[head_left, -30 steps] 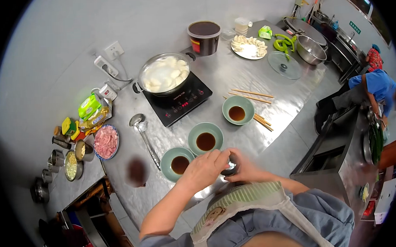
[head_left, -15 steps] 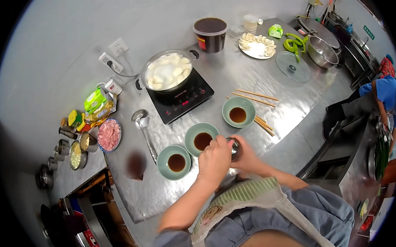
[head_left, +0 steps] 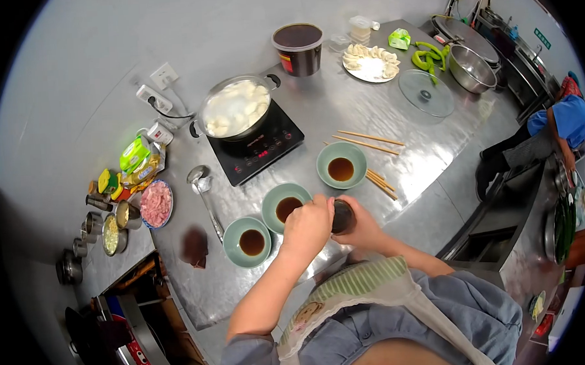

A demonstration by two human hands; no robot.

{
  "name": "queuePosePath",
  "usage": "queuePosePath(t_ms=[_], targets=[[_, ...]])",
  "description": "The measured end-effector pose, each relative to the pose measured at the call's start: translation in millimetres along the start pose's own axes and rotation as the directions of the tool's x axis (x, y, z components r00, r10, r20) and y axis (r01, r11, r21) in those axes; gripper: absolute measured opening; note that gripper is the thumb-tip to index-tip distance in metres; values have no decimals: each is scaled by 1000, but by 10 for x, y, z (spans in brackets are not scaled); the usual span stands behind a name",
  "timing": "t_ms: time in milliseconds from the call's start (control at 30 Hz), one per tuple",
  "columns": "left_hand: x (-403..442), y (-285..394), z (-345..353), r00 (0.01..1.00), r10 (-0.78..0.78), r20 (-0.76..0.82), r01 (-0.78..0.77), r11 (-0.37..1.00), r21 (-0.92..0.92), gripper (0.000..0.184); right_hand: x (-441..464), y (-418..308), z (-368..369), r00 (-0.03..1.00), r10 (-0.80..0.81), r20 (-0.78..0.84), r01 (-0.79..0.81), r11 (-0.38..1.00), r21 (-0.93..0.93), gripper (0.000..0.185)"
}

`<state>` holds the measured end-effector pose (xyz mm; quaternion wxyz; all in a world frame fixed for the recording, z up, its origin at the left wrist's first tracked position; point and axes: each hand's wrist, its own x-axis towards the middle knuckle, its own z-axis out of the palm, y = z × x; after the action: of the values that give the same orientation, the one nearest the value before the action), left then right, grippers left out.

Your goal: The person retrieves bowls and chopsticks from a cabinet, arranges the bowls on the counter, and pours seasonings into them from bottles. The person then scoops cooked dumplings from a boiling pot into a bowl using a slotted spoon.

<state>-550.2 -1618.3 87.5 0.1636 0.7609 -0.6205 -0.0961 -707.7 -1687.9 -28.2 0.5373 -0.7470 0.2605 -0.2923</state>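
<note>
In front of my apron, both hands are on a small dark bottle (head_left: pixel 343 217); only its rounded dark side shows between them. My right hand (head_left: pixel 362 228) wraps round it from the right. My left hand (head_left: pixel 307 224) is closed against its left side, and the fingers hide what they grip there. Three green bowls hold dark brown sauce: a left bowl (head_left: pixel 228 254), a middle bowl (head_left: pixel 268 203) partly behind my left hand, and a right bowl (head_left: pixel 360 158) farther back. Chopsticks (head_left: pixel 371 142) lie beyond and beside the right bowl.
A pot (head_left: pixel 237 106) of pale dumplings in cloudy liquid sits on a black induction cooker (head_left: pixel 262 154). Nearby are a ladle (head_left: pixel 206 202), a plate of raw meat (head_left: pixel 156 205), a dark lidded tub (head_left: pixel 298 48), a dumpling plate (head_left: pixel 370 63) and a glass lid (head_left: pixel 426 94). A co-worker (head_left: pixel 557 122) stands right.
My head view has shifted slightly, so the table things appear a little farther left. Both hands stay together at the bottle, which has turned to show more of its dark side.
</note>
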Motion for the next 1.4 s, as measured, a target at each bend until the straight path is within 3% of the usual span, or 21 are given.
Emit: queuePosePath(t_ms=[67,167,233,300,400,633,733,1100,1167,1200,1267,1400], targets=[[18,-28,52,996,21,-91,-31,993,-118,31,12,22,-16,999,40,2,-40,996,74,88],[-3,29,70,999,-10,-42,9,999,-33,29,32,-32,-86,1000,22,17,-21,1000,-11,88],[0,-24,31,1000,-21,16,22,995,-93,27,19,-52,-125,998,53,40,-52,998,-25,87],[-4,-73,-14,992,-14,124,38,980,-194,23,35,6,-134,998,-14,55,17,998,-57,88],[-37,-93,-84,993,95,71,-72,959,-275,22,41,39,-130,996,50,71,-49,999,-12,88],[11,-167,-8,987,112,113,-75,953,-292,22,59,61,-112,995,66,69,-65,998,-16,88],[22,-183,62,991,82,101,-53,962,-267,21,73,50,-115,994,85,75,-84,996,-23,88],[135,-370,227,991,94,-95,-131,827,-546,20,117,65,-194,997,73,33,-74,997,24,86],[104,-431,226,991,-26,-129,-62,777,-627,23,163,73,-259,994,103,25,-104,994,36,85],[73,-454,214,991,-28,-129,-60,774,-630,23,196,76,-324,994,107,1,-106,993,-54,84],[-18,-494,188,990,-138,8,99,666,-739,27,292,9,-453,994,106,-38,-110,986,-124,83],[-267,-633,372,978,-209,13,140,608,-781,28,470,183,-775,988,134,-74,-150,950,-275,81]])
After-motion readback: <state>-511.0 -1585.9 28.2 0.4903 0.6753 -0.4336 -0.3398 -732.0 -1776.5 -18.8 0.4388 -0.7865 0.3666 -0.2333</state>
